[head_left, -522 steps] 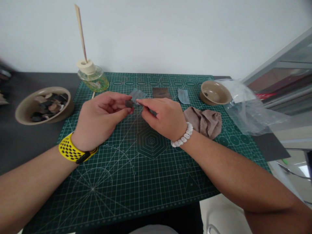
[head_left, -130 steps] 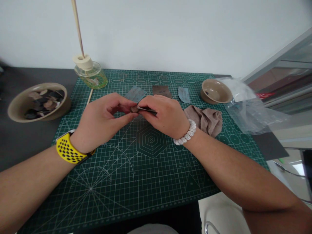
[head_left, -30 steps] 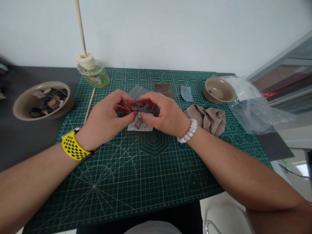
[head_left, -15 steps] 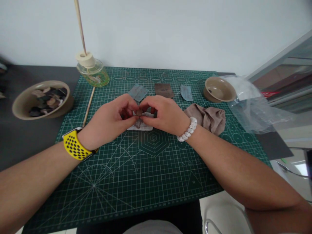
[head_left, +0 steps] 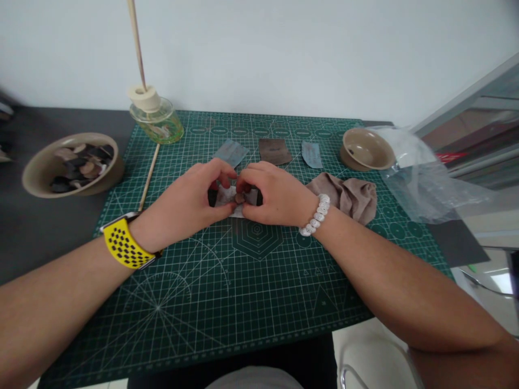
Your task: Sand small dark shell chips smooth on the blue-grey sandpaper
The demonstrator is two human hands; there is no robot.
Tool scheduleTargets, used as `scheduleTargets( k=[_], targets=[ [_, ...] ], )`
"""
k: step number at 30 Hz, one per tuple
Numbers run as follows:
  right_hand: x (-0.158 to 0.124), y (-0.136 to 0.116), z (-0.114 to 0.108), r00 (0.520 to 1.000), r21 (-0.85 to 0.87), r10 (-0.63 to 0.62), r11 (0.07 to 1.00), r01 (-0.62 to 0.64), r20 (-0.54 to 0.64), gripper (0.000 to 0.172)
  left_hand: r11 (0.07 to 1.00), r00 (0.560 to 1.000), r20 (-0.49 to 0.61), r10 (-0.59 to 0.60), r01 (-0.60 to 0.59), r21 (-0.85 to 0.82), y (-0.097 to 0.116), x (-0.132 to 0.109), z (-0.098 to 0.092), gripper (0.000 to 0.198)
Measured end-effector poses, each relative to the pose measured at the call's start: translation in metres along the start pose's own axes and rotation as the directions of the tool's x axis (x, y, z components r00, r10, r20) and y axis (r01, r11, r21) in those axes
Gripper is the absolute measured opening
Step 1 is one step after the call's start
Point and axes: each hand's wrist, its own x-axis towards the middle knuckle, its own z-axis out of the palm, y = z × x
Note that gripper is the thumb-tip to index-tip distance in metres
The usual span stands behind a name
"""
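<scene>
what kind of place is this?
Probably a small craft or hobby workspace at a desk. The green gridded cutting mat spread over the dark tabletop suggests it, along with the bowl of small mixed pieces at left and the brown sheet lying toward the back.

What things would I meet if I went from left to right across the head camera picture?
Big round tan bowl holding dark and brown pieces, left hand, small rounded brown piece between the hands, right hand, smaller round tan bowl, crinkly clear plastic bag.
</scene>
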Motion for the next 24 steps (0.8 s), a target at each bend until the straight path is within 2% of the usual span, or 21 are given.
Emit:
scheduleTargets(
  k=[3,7,11,24],
  targets=[
    [0.0002,0.0006,0.0008,1.0,0.008,0.0,1.0,0.0,-0.016,0.019,0.998,1.0,0.022,-0.006,0.004,0.066,-0.002,0.0012,-0.0006,0.028],
    [0.0008,0.0004,0.0019,0.999,0.005,0.014,1.0,-0.014,-0.029,0.011,0.994,0.998,0.059,0.021,-0.027,0.102,-0.0037,0.0026,-0.0013,0.028],
    [0.0008,-0.0011,0.0014,0.999,-0.007,0.027,1.0,-0.027,-0.027,0.009,0.99,0.994,0.098,0.048,-0.06,0.125,-0.0057,0.0032,-0.0013,0.029],
    [-0.0001,0.0014,-0.0023,0.998,-0.034,0.06,0.998,-0.059,0.007,0.014,0.99,0.994,0.106,0.04,-0.054,0.133,-0.0077,0.0026,-0.0016,0.03]
  ],
)
